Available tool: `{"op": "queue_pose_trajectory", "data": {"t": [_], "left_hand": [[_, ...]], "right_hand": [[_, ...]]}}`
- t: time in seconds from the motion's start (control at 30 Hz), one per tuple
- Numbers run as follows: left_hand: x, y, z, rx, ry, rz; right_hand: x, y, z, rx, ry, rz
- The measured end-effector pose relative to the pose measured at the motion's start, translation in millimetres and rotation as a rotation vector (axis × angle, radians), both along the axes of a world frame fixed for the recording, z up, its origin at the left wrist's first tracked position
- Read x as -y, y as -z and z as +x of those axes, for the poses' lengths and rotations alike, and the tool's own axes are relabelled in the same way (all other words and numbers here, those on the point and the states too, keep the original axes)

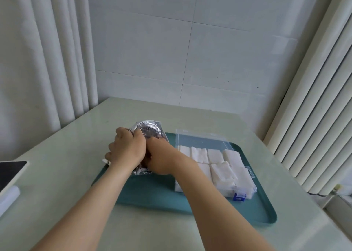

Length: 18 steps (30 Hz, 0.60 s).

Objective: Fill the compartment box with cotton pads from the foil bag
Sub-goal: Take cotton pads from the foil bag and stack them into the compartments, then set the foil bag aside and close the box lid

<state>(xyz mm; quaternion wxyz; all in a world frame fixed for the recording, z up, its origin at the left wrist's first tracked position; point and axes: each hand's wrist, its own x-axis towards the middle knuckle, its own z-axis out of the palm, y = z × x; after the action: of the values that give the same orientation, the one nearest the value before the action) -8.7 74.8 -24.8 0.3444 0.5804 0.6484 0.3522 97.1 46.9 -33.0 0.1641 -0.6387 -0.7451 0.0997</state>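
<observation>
Head view showed both hands busy at the foil bag (pixel 150 130), which sat on the left part of a teal tray (pixel 167 199) on the pale table (pixel 76 136). Left hand (pixel 126 149) had its fingers curled tight round the crumpled foil near the mouth - probably to hold the bag steady and keep it open. Right hand (pixel 162 160) was pressed up against the bag beside the left one, fingers lost behind the foil and the other hand, so whether it had pinched any pads could not be told.

Compartment box (pixel 245 190) lay on the right side of the same tray, just beside the right forearm, clear lid (pixel 200 139) thrown back flat behind it and a blue latch (pixel 239 197) at the front. White cotton pads (pixel 222 171) were stacked in every compartment that showed; the near-left ones were hidden by the arm. Box was close to the bag, likely to keep each transfer short.

Judgement: task looked far along - a further grab from the bag seemed in hand. A dark tablet (pixel 10 171) sat at the table's left edge.
</observation>
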Motion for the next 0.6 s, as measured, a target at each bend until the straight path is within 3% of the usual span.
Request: {"op": "queue_pose_trajectory", "data": {"t": [0.23, 0.4, 0.6], "left_hand": [[2, 2, -1, 0.106, 0.050, -0.025], [2, -3, -2, 0.141, 0.067, -0.031], [-8, 2, -6, 0.292, 0.081, 0.004]], "right_hand": [[-4, 1, -7, 0.090, 0.004, -0.034], [2, -2, -3, 0.043, 0.004, -0.060], [5, -4, 4, -0.090, 0.060, 0.225]]}}
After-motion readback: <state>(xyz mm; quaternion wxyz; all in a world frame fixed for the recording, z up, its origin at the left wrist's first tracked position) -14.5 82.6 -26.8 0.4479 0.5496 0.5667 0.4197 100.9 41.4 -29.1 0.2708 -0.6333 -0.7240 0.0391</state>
